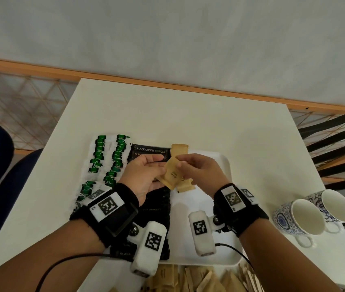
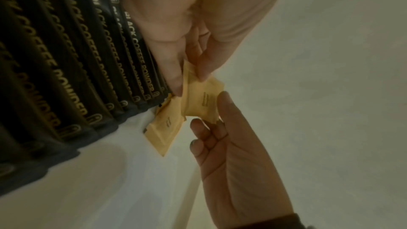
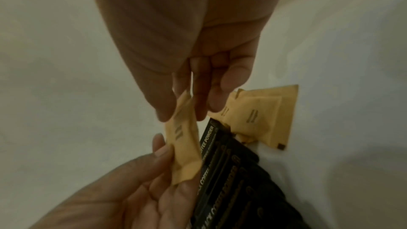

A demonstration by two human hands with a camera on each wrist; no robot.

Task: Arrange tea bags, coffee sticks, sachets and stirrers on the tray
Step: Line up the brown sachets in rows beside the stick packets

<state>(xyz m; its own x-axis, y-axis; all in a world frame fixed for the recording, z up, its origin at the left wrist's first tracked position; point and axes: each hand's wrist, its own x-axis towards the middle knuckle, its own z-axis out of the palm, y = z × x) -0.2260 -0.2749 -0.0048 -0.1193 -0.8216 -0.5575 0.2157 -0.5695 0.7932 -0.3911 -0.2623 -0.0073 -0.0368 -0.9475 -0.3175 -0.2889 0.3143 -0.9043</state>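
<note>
- my left hand (image 1: pixel 144 175) and right hand (image 1: pixel 199 172) both pinch one brown sachet (image 1: pixel 172 174), frame centre, above white tray (image 1: pixel 213 207)
- sachet long axis tilted, top end toward upper right
- coffee sticks (image 1: pixel 150 151) lie left-right
- white table (image 1: pixel 188 114), grey wall behind

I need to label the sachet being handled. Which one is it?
Start at the white tray, beside the row of black coffee sticks. The tan sachet is above it, pinched between left hand and right hand; the others lie flat.
</note>
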